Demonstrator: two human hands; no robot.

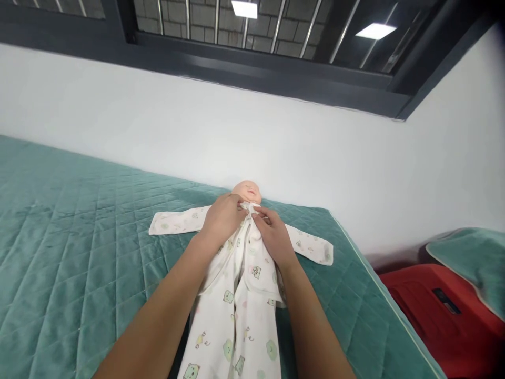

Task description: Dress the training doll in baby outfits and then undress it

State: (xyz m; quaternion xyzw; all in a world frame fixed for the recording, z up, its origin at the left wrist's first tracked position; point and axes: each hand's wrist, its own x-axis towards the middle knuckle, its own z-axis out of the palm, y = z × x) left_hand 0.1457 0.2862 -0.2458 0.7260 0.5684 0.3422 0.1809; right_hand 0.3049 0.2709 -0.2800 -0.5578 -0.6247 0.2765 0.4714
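A baby doll (251,191) lies on its back, its head toward the wall. It wears a white baby top (258,273) printed with small animals, the sleeves spread out to both sides. Matching white pants (213,337) reach down toward me. My left hand (224,215) pinches the top's front edge at the neckline, just below the doll's chin. Opposite it, my right hand (271,227) has its fingers closed on the other front edge at the collar. Below the hands the front hangs partly apart. Exactly what lies between the fingertips is hard to see.
A green quilted cover (98,252) spreads beneath the doll. Behind stands a white wall (189,121) under a dark-framed barred window (252,63). Beyond the right edge sit a red plastic object (437,310) and a green cloth (469,258).
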